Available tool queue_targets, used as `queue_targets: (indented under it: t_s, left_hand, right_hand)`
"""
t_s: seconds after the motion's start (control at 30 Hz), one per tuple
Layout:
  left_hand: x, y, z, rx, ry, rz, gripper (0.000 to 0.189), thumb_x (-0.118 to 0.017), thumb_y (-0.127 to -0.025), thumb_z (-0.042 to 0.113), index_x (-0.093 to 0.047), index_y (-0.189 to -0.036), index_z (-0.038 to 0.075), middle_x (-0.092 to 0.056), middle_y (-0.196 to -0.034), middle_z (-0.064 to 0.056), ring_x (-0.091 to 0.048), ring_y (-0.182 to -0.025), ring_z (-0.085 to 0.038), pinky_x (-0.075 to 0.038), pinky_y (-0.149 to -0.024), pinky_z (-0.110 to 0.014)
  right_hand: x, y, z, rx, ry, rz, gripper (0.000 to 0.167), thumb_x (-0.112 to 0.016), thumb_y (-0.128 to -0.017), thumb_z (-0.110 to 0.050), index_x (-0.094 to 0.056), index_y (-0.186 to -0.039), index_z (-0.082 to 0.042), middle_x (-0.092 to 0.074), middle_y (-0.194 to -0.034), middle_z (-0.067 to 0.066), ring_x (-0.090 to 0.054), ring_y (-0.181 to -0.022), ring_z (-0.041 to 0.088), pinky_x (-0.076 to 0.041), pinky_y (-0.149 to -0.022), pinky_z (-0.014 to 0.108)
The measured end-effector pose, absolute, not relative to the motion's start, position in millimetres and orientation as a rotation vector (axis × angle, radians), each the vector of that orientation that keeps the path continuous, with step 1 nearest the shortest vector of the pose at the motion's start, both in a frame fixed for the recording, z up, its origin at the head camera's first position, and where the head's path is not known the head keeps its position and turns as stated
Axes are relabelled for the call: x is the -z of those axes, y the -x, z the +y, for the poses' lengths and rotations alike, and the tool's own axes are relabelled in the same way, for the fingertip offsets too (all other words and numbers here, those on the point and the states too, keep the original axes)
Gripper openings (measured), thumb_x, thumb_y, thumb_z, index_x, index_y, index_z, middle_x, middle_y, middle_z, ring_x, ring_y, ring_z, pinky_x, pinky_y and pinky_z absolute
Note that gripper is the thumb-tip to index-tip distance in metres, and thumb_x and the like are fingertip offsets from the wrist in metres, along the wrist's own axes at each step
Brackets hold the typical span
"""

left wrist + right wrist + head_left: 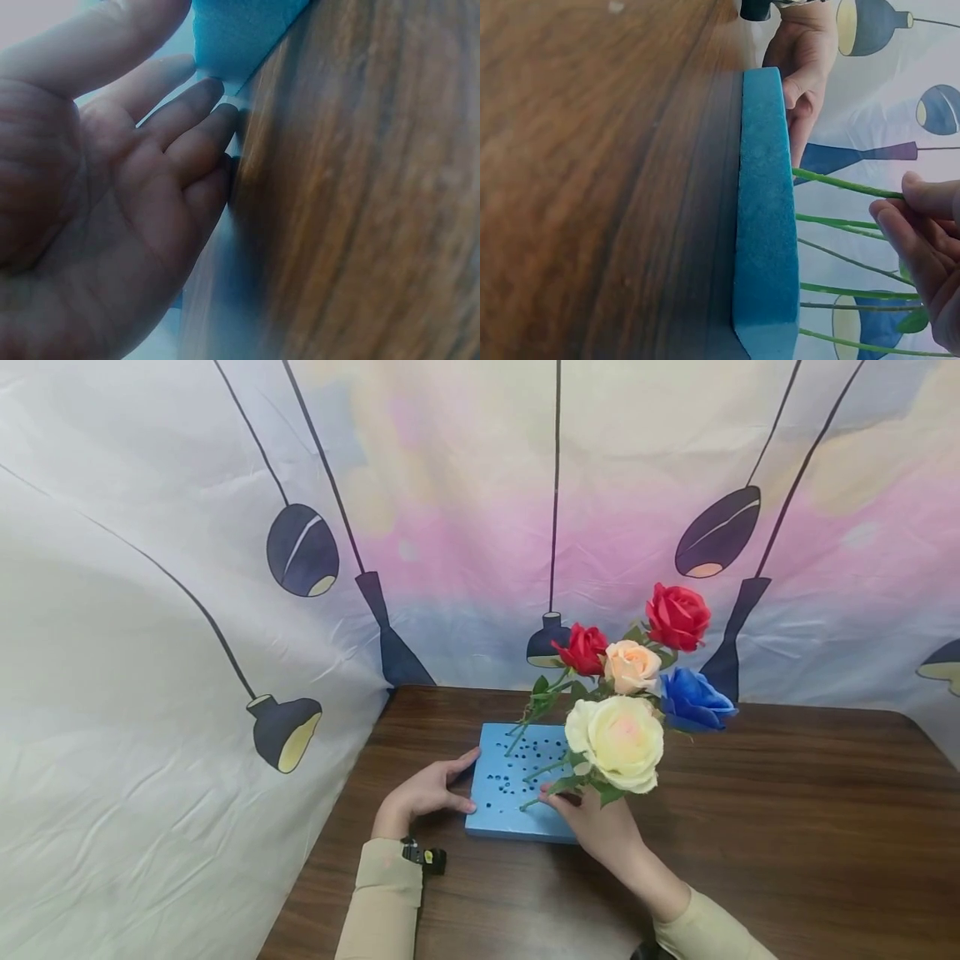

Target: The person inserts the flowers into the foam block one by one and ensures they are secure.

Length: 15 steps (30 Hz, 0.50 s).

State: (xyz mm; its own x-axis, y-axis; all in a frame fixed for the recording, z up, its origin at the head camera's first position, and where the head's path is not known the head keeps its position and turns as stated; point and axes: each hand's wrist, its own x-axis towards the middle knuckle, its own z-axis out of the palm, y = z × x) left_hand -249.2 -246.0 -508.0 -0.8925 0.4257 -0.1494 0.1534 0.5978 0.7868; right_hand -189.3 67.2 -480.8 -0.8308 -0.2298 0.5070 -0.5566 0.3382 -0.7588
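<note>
A light blue block (491, 823) with many small holes lies on the table, several artificial roses standing in it on green stems. My left hand (427, 789) rests against the block's left side, thumb and fingers spread along the edge; the left wrist view shows its fingers (199, 142) loosely bent. Thumb and fingers of my right hand (603, 831) pinch a green stem (847, 184) low down, its end meeting the block's top. Above that hand is a cream rose (618, 743). Behind it are a peach rose (632, 666), a blue rose (696, 700) and two red roses (678, 617).
The brown wooden table (795, 827) extends to the right of the block. A cloth backdrop (465, 527) printed with hanging lamps closes off the back and left side. A dark strap device (427, 857) sits on the left wrist.
</note>
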Motion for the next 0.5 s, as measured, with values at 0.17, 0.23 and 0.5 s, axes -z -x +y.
queue_targets:
  t_s: [0.17, 0.23, 0.5]
  left_hand:
    - [507.5, 250.0, -248.3, -1.179, -0.465, 2.511, 0.101, -0.092, -0.085, 0.028, -0.036, -0.168, 0.023, -0.031, -0.173, 0.001, -0.024, -0.162, -0.026, -0.022, -0.129, -0.056]
    - [506.7, 250.0, -248.9, -1.180, -0.468, 2.505, 0.101, -0.092, -0.085, 0.028, -0.036, -0.169, 0.024, -0.030, -0.174, 0.002, -0.023, -0.162, -0.025, -0.022, -0.129, -0.055]
    - [507.4, 249.8, -247.7, -1.182, -0.482, 2.493, 0.101, -0.092, -0.086, 0.030, -0.035, -0.169, 0.023, -0.030, -0.174, 0.000, -0.023, -0.162, -0.027, -0.022, -0.129, -0.057]
  right_hand:
    - [485.5, 188.5, 68.7, -1.375, -0.650, -2.298, 0.017, -0.089, -0.083, 0.003, -0.084, -0.098, -0.005, -0.082, -0.091, 0.001, -0.079, -0.089, 0.018, -0.065, -0.078, 0.035]
    - [487.9, 188.3, 70.1, -1.299, -0.611, -2.329, 0.015, -0.091, -0.084, -0.002, -0.086, -0.096, -0.008, -0.082, -0.089, -0.003, -0.078, -0.089, 0.017, -0.064, -0.076, 0.034]
    - [494.1, 184.4, 79.9, -0.936, -0.695, -2.389, 0.026, -0.091, -0.086, -0.018, -0.085, -0.107, -0.005, -0.083, -0.099, 0.001, -0.079, -0.096, 0.022, -0.064, -0.080, 0.036]
